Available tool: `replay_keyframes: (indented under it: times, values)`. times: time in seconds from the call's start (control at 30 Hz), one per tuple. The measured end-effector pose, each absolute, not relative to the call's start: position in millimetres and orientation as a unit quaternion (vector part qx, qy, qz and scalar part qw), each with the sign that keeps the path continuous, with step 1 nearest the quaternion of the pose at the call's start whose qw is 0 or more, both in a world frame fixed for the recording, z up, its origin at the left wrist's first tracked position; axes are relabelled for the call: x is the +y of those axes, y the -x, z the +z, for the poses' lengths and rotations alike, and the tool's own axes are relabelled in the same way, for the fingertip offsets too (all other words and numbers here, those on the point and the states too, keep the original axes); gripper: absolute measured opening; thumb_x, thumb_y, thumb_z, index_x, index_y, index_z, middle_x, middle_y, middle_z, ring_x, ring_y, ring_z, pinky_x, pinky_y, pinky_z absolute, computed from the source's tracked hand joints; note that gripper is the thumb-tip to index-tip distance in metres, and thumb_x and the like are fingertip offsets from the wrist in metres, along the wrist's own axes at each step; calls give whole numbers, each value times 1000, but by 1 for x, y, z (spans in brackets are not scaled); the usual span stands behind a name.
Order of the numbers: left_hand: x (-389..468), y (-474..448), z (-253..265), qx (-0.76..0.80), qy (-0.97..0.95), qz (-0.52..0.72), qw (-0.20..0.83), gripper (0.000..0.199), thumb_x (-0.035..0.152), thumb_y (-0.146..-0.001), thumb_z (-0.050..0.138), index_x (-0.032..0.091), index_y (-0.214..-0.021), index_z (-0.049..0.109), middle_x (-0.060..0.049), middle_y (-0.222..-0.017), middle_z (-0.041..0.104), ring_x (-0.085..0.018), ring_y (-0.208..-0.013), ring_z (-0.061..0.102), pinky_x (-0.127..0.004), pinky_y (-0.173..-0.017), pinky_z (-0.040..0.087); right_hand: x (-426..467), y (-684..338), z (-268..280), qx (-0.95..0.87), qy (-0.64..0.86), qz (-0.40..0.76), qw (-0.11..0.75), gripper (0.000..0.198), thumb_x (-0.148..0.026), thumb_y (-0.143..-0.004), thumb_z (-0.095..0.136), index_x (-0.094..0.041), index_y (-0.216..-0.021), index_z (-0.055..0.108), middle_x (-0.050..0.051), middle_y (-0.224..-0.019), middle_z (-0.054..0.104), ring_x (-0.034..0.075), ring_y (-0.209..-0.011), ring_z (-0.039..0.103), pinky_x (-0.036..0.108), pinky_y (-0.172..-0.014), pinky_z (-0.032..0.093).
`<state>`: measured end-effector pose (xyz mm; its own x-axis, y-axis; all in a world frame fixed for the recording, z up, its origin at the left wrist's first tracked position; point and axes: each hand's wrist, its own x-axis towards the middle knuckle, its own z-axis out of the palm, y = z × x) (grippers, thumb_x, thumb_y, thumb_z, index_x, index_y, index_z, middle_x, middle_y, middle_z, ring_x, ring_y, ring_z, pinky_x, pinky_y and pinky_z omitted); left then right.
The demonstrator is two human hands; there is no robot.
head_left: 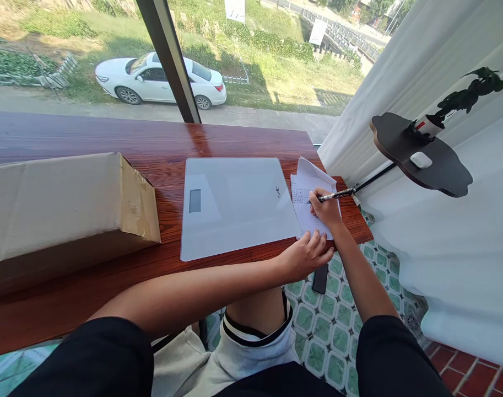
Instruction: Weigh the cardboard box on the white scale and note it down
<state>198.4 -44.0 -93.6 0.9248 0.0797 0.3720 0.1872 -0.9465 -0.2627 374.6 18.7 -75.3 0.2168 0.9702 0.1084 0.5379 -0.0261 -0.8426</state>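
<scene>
In the head view, my right hand (326,212) is closed around a dark patterned pen (339,194), its tip on a sheet of paper (311,177). Rows of handwriting cover part of the sheet, and its top edge is folded or curled up. My left hand (306,256) reaches across my body, with fingers stretched out on the paper's near edge at the edge of the desk. Left of the paper lies a flat white glass scale (234,209) with a small grey display; its right edge meets the sheet.
A large cardboard box (53,204) stands on the left of the dark red wooden desk (168,220). To the right, a small dark stand (445,168) carries a potted plant (428,125) and a white case (421,160). A phone (320,279) lies below the desk edge.
</scene>
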Motion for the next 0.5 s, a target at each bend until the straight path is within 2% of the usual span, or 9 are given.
replay_keyframes:
  times: [0.33, 0.4, 0.5]
  values:
    - [-45, -198, -94, -69, 969, -189, 142, 51, 26, -92, 42, 16, -142, 49, -21, -138, 58, -36, -124, 59, -47, -98, 44, 19, -377, -78, -566, 662, 265, 414, 34, -43, -91, 51, -20, -67, 45, -2, -48, 52, 13, -38, 47, 25, -44, 40]
    - [-45, -199, -93, -69, 970, -186, 141, 50, 26, -93, 42, 16, -141, 49, -21, -138, 58, -36, -124, 59, -47, -98, 44, 19, -378, -77, -546, 663, 249, 447, 35, -47, -91, 51, -21, -68, 45, -2, -47, 49, 13, -37, 45, 26, -41, 37]
    - [-45, -199, -94, -65, 972, -177, 139, 51, 26, -93, 43, 15, -143, 47, -23, -139, 56, -36, -125, 58, -48, -99, 44, 19, -381, -75, -527, 660, 155, 513, 37, -51, -93, 51, -21, -72, 47, -3, -48, 46, 13, -41, 45, 27, -46, 38]
